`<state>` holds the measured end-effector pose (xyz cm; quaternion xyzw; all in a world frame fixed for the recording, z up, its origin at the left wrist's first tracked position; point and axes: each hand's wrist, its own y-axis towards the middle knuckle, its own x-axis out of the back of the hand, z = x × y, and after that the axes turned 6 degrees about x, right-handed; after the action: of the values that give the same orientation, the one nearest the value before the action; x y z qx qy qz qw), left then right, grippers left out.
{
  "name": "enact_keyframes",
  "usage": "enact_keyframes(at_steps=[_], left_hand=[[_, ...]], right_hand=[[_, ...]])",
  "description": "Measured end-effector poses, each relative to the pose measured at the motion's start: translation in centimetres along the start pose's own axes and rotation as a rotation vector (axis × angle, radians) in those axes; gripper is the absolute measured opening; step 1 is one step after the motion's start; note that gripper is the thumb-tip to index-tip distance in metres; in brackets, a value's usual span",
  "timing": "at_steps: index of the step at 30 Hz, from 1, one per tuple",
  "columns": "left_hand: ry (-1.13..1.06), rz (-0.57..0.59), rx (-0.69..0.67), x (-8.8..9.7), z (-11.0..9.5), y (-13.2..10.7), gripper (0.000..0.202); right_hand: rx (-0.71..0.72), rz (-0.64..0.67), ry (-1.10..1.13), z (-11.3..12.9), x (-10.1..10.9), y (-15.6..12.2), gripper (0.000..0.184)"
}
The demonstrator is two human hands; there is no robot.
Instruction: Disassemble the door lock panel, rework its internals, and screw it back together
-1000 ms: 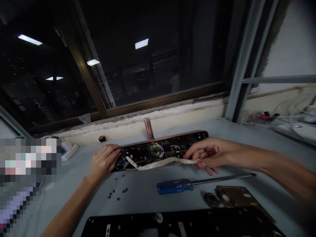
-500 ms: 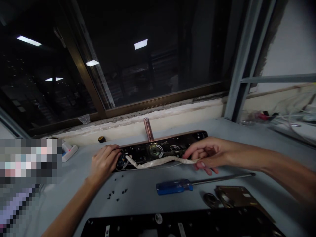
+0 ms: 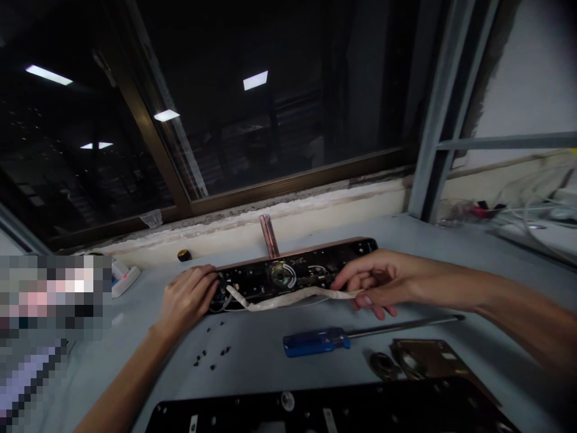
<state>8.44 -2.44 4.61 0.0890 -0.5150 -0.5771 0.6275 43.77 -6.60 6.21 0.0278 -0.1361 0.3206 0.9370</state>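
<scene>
From my end I look down on a smooth grey-blue desk (image 3: 256, 373) set with hard, mostly metallic shapes: a screwdriver (image 3: 316, 341) with a glossy translucent blue handle and slim steel shaft, a scatter of tiny dark screws (image 3: 213, 367), a flat brownish plate (image 3: 451, 356) and a wide black panel (image 3: 360, 404) dotted with holes. A shiny copper-coloured tube (image 3: 269, 236) rises behind the long black housing (image 3: 256, 278), which lies beyond the screwdriver, its open face showing a brassy disc and small fittings. Along its near edge runs the white cable (image 3: 288, 299), wrinkled, soft-looking and gently bent. My right hand (image 3: 381, 281) has thumb and fingers closed on the cable's right end; my left hand (image 3: 190, 294) bends its fingers over the housing's left end, thumb hidden, so I cannot tell whether it clamps. Compared with a second ago, both hands keep their places, and only my view has shifted slightly.
</scene>
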Motion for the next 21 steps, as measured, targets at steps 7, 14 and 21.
enact_keyframes(at_steps=[7, 14, 21], left_hand=[[0.022, 0.009, -0.041, 0.44, -0.02, 0.44, 0.012], [0.041, 0.059, 0.011, 0.25, -0.25, 0.39, 0.012], [-0.089, 0.119, 0.152, -0.44, 0.39, -0.09, 0.014]], right_hand=[[0.007, 0.014, -0.009, -0.13, 0.15, 0.28, 0.029], [0.017, 0.005, -0.022, 0.12, -0.13, -0.07, 0.026], [-0.026, 0.020, -0.123, 0.59, -0.25, 0.14, 0.032]])
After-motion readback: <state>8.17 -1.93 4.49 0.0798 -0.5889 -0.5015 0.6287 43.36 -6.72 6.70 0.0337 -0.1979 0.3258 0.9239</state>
